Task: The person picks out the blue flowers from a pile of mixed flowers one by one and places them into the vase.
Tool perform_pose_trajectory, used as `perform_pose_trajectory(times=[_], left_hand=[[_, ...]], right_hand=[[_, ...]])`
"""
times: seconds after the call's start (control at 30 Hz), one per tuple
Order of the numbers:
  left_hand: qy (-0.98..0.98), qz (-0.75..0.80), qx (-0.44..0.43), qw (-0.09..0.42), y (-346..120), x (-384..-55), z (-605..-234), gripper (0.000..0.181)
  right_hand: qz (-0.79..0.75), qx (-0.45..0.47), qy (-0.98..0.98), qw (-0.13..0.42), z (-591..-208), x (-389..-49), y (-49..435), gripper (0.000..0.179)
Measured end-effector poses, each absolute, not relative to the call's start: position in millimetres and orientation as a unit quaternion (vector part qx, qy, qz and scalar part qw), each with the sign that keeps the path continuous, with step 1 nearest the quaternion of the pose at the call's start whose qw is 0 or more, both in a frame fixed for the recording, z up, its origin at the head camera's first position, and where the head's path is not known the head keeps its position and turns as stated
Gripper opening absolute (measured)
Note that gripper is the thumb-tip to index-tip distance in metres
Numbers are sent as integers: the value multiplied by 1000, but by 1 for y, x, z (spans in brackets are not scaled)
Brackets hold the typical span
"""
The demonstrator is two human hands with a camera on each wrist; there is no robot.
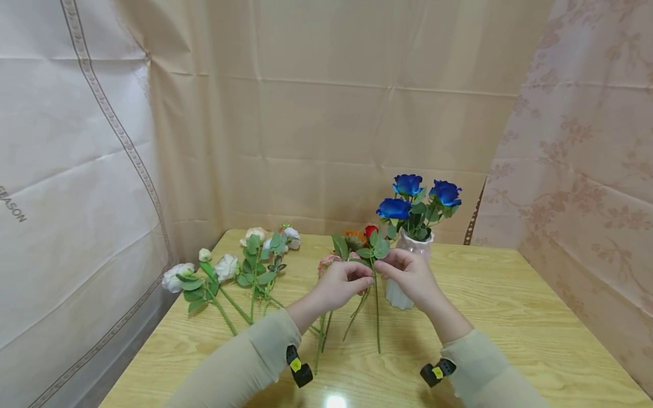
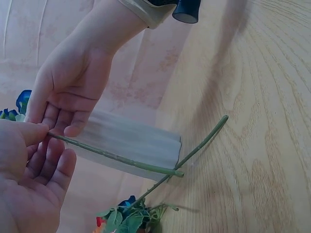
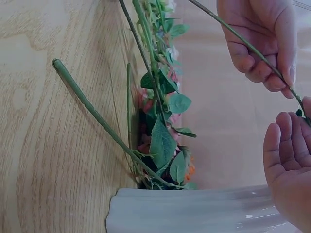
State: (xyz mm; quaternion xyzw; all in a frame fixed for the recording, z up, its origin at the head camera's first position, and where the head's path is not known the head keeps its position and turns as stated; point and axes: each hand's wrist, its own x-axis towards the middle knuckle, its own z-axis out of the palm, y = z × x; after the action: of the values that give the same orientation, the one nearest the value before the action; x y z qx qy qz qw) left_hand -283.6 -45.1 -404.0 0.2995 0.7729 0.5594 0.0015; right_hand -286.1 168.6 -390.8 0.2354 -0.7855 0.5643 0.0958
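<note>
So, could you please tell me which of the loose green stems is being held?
The rightmost loose stem in the head view: the left hand and right hand hold it near its leaves, while the others lie on the table.

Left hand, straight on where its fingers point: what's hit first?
Probably the right hand, just beyond the green stem that the left hand seems to pinch; the depth between the two hands is hard to judge.
</note>
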Motion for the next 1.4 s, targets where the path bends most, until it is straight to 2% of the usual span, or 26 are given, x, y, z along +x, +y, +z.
perform_pose_trajectory(times=[0.5,0.77,1.07,1.4], left_hand=[[777,558,292,3,-49,-283,-407,18],[773,555,305,23,-59,-286,-411,20],[795,527,300,-26,-74,-288,-409,16],[810,518,271,-46,-81,-288,-409,19]], right_hand=[[542,262,-792,105,-389,-284,162,9],[551,272,-782,105,-387,-286,163,14],[571,272,-767,105,-378,-286,175,16],[573,251,-769,133,-365,-286,197,21]])
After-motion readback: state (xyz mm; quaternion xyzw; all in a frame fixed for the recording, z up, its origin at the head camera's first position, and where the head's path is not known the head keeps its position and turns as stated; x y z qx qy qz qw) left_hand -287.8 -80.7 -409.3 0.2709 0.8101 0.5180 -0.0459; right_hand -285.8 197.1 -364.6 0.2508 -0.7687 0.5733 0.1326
